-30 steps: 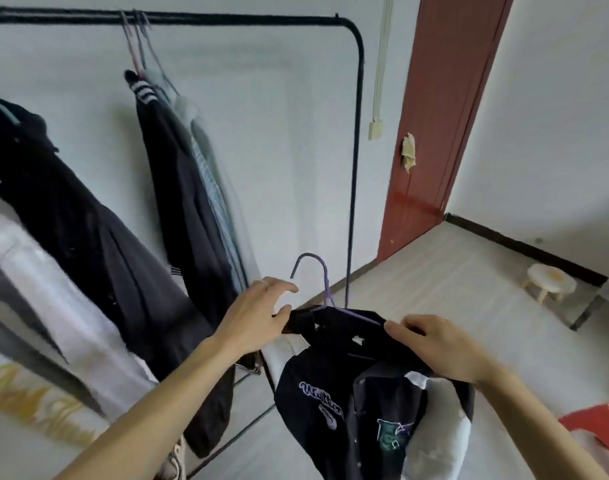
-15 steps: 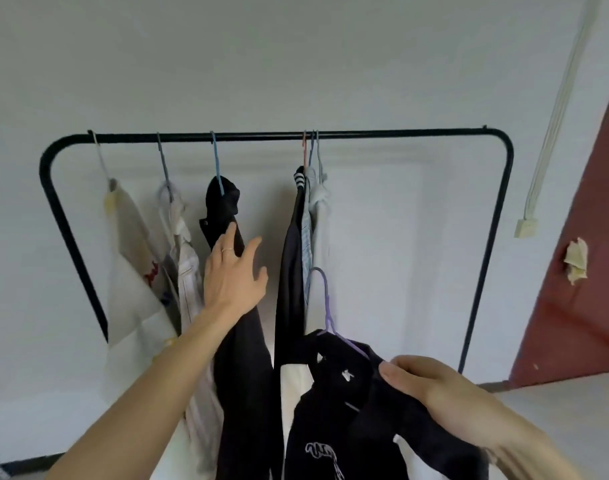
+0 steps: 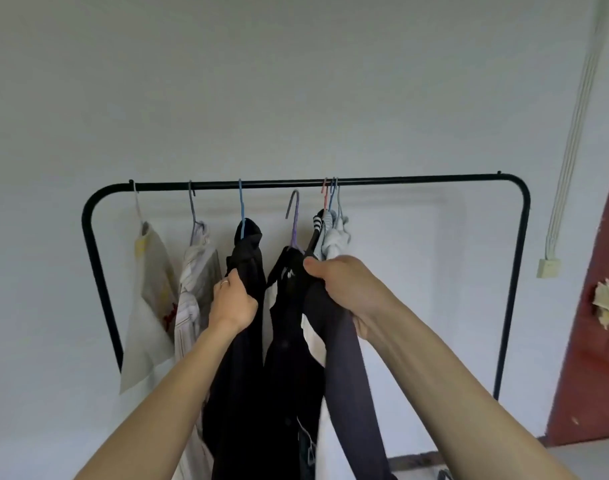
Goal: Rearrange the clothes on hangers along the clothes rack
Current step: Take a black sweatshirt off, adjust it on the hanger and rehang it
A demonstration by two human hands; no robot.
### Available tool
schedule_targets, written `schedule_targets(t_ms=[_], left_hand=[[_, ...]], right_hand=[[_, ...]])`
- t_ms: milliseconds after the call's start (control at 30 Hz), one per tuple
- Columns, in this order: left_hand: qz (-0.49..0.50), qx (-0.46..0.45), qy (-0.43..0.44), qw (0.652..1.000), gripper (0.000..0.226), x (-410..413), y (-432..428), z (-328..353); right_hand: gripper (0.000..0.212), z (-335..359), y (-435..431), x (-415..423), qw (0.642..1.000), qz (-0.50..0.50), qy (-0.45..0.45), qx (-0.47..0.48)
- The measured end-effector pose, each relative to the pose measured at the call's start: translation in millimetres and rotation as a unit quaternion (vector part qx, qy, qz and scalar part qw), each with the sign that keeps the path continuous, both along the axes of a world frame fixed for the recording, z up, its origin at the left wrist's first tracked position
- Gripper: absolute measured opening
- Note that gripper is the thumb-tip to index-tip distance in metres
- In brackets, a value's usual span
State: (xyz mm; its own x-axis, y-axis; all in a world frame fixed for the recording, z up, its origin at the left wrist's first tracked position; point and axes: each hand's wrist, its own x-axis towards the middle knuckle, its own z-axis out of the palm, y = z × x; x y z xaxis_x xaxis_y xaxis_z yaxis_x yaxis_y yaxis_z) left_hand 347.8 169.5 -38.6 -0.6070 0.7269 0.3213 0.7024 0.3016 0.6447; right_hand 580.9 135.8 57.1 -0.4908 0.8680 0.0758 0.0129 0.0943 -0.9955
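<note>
A black clothes rack [image 3: 400,182] stands against the white wall. My right hand [image 3: 344,289] grips the shoulder of a dark jacket [image 3: 289,327] on a purple hanger [image 3: 293,220], whose hook sits just below the bar, in the gap between garments. My left hand [image 3: 232,299] grips the black garment [image 3: 247,258] that hangs on a blue hanger to the left of that gap. Further left hang a cream shirt [image 3: 150,299] and a striped shirt [image 3: 195,271]. A tight bunch of three garments [image 3: 331,233] hangs just right of the purple hook.
The right third of the bar [image 3: 434,179] carries no hangers. A red-brown door [image 3: 594,341] stands at the right edge, with a cable conduit and a junction box [image 3: 548,268] on the wall beside it.
My right hand has lifted the dark jacket up and left, bringing the purple hook close under the bar. My left hand has closed on the black garment. The view has tilted upward.
</note>
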Motion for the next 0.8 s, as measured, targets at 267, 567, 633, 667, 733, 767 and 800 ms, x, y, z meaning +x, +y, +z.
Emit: schedule_targets(t_ms=[267,567,633,667,733,767,800], left_hand=[[-0.05,-0.006,-0.014,0.999,0.05,-22,3,-1],[-0.109,-0.009,-0.012,0.994,0.057,-45,0,-4],[-0.113,-0.014,-0.009,0.993,0.066,-49,1,-4],[-0.113,-0.016,-0.007,0.993,0.07,-50,1,-4],[-0.119,-0.015,-0.016,0.993,0.074,-49,1,-4],[-0.122,-0.008,-0.019,0.992,0.074,-48,1,-5],[-0.125,-0.002,-0.021,0.992,0.075,-47,3,-6]], right_hand=[[0.025,41,67,-112,0.994,-0.086,0.058,0.038],[0.017,29,123,-181,0.986,-0.132,-0.009,0.097],[0.017,9,131,-191,0.99,-0.126,-0.022,0.059],[0.016,-1,135,-194,0.991,-0.127,-0.011,0.03],[0.015,-14,135,-193,0.991,-0.122,0.032,-0.032],[0.016,-18,136,-191,0.99,-0.123,0.046,-0.058],[0.016,-20,138,-189,0.988,-0.125,0.056,-0.072]])
